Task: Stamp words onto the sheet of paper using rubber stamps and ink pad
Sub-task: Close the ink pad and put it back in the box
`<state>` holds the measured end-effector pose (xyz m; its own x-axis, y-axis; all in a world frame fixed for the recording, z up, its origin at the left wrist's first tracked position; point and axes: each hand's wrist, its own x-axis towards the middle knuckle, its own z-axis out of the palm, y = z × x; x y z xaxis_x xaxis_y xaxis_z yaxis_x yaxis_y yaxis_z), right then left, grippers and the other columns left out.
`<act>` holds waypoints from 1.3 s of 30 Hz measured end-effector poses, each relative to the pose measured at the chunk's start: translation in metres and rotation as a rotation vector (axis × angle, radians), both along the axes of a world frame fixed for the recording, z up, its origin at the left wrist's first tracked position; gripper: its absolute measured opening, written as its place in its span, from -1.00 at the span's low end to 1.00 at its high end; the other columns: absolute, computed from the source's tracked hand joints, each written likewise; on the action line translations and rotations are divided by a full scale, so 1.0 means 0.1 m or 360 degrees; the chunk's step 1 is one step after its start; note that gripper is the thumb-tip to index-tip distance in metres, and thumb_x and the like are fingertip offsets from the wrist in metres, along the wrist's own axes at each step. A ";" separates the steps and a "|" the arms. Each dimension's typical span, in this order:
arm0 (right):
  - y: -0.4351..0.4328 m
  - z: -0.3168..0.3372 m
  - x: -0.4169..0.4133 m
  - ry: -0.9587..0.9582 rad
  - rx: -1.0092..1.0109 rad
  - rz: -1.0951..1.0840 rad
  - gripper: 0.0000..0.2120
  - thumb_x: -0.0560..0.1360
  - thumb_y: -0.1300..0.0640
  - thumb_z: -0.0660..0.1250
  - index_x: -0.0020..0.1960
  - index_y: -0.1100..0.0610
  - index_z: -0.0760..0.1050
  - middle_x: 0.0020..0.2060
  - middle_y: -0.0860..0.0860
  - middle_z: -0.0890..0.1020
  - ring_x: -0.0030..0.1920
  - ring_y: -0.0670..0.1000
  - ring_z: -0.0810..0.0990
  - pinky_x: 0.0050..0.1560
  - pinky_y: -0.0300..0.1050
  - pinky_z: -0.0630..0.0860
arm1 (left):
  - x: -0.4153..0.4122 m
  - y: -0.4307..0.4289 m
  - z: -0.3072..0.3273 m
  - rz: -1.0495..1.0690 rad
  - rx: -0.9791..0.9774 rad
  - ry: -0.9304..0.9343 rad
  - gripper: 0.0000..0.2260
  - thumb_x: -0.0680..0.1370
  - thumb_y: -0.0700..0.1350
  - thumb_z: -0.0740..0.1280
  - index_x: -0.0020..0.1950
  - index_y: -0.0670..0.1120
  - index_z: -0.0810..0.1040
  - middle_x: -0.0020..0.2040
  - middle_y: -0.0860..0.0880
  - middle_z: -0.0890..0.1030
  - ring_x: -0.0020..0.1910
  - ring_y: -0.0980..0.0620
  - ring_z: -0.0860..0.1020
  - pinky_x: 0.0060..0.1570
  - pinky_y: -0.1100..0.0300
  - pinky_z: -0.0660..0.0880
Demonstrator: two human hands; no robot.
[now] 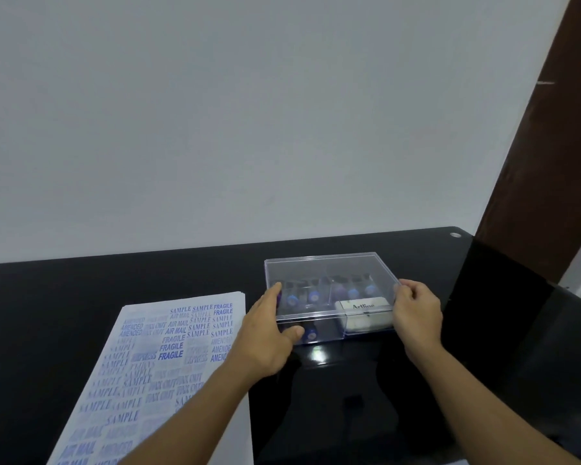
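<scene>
A clear plastic box [329, 273] with a lid stands on the black table [114, 283]. Inside it are several rubber stamps with blue knobs [316, 297] and a white ink pad [366, 312] marked Artline. My left hand [269, 337] holds the box's left side, thumb at the front and fingers along the edge. My right hand [416, 310] grips the lid's right edge. To the left lies a sheet of paper [155, 370] covered with blue stamped words such as SAMPLE, FRAGILE and AIR MAIL.
A pale wall rises behind the table. A dark brown post [544, 146] stands at the right. The paper lies on a small stack of sheets. A glossy black panel [503, 313] sits right of the box.
</scene>
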<state>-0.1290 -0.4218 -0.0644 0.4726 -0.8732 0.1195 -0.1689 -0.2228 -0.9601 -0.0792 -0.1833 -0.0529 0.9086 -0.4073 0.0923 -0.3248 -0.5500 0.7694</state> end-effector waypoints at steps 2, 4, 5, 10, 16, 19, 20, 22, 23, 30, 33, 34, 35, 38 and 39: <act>-0.03 0.00 0.18 0.0002 -0.0001 0.0029 -0.78 0.61 0.13 0.19 0.15 0.10 0.58 0.00 0.03 0.63 0.01 0.07 0.57 -0.05 -0.11 0.41 | 0.18 -0.03 0.00 0.0022 0.0022 0.0005 -0.27 0.53 -0.06 0.45 0.59 0.06 0.12 0.49 0.04 0.35 0.42 0.02 0.36 0.38 0.14 0.30; -0.06 0.00 0.35 0.0014 -0.0006 0.0052 -0.77 0.61 0.13 0.18 0.16 0.09 0.57 0.00 0.03 0.62 0.01 0.07 0.57 -0.05 -0.11 0.42 | 0.36 -0.07 -0.01 0.0036 0.0041 0.0005 -0.26 0.53 -0.05 0.45 0.59 0.06 0.11 0.49 0.03 0.35 0.42 0.01 0.36 0.38 0.13 0.31; -0.08 0.01 0.44 0.0018 -0.0008 0.0063 -0.76 0.61 0.12 0.18 0.16 0.09 0.57 0.00 0.03 0.62 0.02 0.07 0.57 -0.05 -0.10 0.43 | 0.44 -0.08 0.00 0.0043 0.0046 0.0002 -0.26 0.53 -0.05 0.45 0.59 0.06 0.11 0.49 0.03 0.36 0.42 0.00 0.37 0.38 0.12 0.31; -0.18 0.03 0.91 0.0059 -0.0008 0.0118 -0.74 0.59 0.13 0.17 0.17 0.08 0.58 0.03 0.03 0.64 0.07 0.10 0.59 0.10 0.05 0.55 | 0.87 -0.15 0.01 0.0076 0.0052 0.0018 -0.26 0.53 -0.07 0.45 0.60 0.03 0.12 0.48 -0.01 0.37 0.41 -0.05 0.38 0.37 0.10 0.32; -0.30 0.05 1.39 0.0086 0.0031 0.0164 -0.71 0.57 0.15 0.17 0.18 0.11 0.60 0.04 0.05 0.65 0.04 0.09 0.60 -0.07 -0.11 0.46 | 1.30 -0.19 0.03 0.0081 0.0053 0.0028 -0.25 0.50 -0.06 0.47 0.58 0.01 0.14 0.44 -0.04 0.41 0.36 -0.06 0.41 0.34 0.10 0.36; -0.34 0.07 1.57 0.0102 0.0034 0.0179 -0.73 0.55 0.16 0.19 0.12 0.09 0.63 -0.02 0.03 0.67 -0.02 0.08 0.61 -0.10 -0.11 0.47 | 1.45 -0.21 0.03 0.0080 0.0016 0.0015 -0.27 0.50 -0.08 0.48 0.57 0.01 0.17 0.41 -0.04 0.43 0.29 -0.02 0.44 0.24 0.18 0.36; -0.35 0.06 1.63 0.0102 0.0036 0.0184 -0.73 0.55 0.16 0.19 0.11 0.09 0.63 -0.04 0.02 0.67 -0.03 0.08 0.62 -0.10 -0.09 0.49 | 1.49 -0.22 0.03 0.0079 0.0009 0.0004 -0.29 0.50 -0.08 0.47 0.56 0.01 0.18 0.39 -0.03 0.44 0.24 0.01 0.44 0.19 0.20 0.35; -0.38 0.07 1.72 0.0096 0.0033 0.0192 -0.75 0.54 0.16 0.20 0.07 0.09 0.64 -0.06 0.03 0.68 -0.04 0.08 0.63 -0.10 -0.09 0.50 | 1.57 -0.23 0.03 0.0079 0.0003 -0.0007 -0.30 0.51 -0.09 0.47 0.55 0.01 0.19 0.38 -0.02 0.44 0.16 0.06 0.41 0.15 0.22 0.33; -0.38 0.06 1.77 0.0092 0.0033 0.0195 -0.75 0.54 0.16 0.20 0.06 0.09 0.64 -0.07 0.03 0.68 -0.04 0.08 0.62 -0.11 -0.11 0.48 | 1.61 -0.24 0.02 0.0081 -0.0002 -0.0010 -0.30 0.51 -0.09 0.47 0.55 0.01 0.20 0.38 -0.03 0.44 0.15 0.07 0.40 0.15 0.22 0.32; -0.41 0.02 1.97 0.0056 0.0051 0.0187 -0.73 0.56 0.16 0.21 0.12 0.13 0.64 0.02 0.04 0.67 0.01 0.07 0.61 -0.05 -0.13 0.46 | 1.82 -0.25 0.00 0.0070 -0.0005 -0.0007 -0.29 0.51 -0.09 0.47 0.56 0.00 0.17 0.44 -0.03 0.40 0.30 -0.04 0.44 0.20 0.22 0.33; -0.43 0.01 2.01 0.0042 0.0055 0.0199 -0.75 0.55 0.16 0.22 0.10 0.13 0.65 0.00 0.04 0.67 0.00 0.07 0.61 -0.07 -0.15 0.44 | 1.85 -0.25 0.00 0.0057 -0.0005 0.0001 -0.29 0.52 -0.10 0.46 0.57 0.00 0.16 0.45 -0.04 0.39 0.30 -0.04 0.44 0.19 0.22 0.32; -0.43 0.01 2.01 0.0041 0.0052 0.0199 -0.75 0.55 0.16 0.22 0.10 0.13 0.65 0.00 0.04 0.67 -0.01 0.07 0.61 -0.07 -0.15 0.43 | 1.85 -0.25 0.00 0.0053 0.0001 0.0003 -0.29 0.52 -0.10 0.46 0.57 0.00 0.16 0.45 -0.04 0.39 0.30 -0.03 0.43 0.18 0.22 0.32; -0.43 0.01 2.01 0.0044 0.0051 0.0197 -0.75 0.56 0.16 0.22 0.11 0.13 0.64 0.00 0.04 0.67 -0.01 0.06 0.61 -0.08 -0.16 0.42 | 1.86 -0.25 -0.01 0.0053 0.0004 0.0009 -0.29 0.52 -0.10 0.46 0.57 0.00 0.15 0.45 -0.04 0.39 0.30 -0.03 0.43 0.18 0.23 0.32; -0.43 0.02 2.00 0.0052 0.0047 0.0192 -0.76 0.57 0.17 0.22 0.10 0.12 0.64 -0.01 0.02 0.65 -0.03 0.03 0.57 -0.07 -0.18 0.39 | 1.86 -0.26 -0.01 0.0051 0.0005 0.0024 -0.28 0.51 -0.10 0.46 0.57 0.01 0.15 0.45 -0.03 0.40 0.29 -0.04 0.45 0.18 0.21 0.35; -0.43 0.03 2.00 0.0053 0.0054 0.0191 -0.76 0.57 0.17 0.22 0.10 0.12 0.64 -0.01 0.02 0.65 -0.03 0.03 0.56 -0.06 -0.18 0.39 | 1.87 -0.26 -0.01 0.0053 0.0000 0.0029 -0.28 0.51 -0.10 0.47 0.57 0.01 0.15 0.45 -0.03 0.40 0.29 -0.04 0.45 0.19 0.20 0.36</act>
<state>0.0705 -0.4645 -0.0615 0.5770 -0.8134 0.0733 -0.1748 -0.2107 -0.9618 0.1076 -0.2092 -0.0539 0.9232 -0.3767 0.0757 -0.2922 -0.5603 0.7751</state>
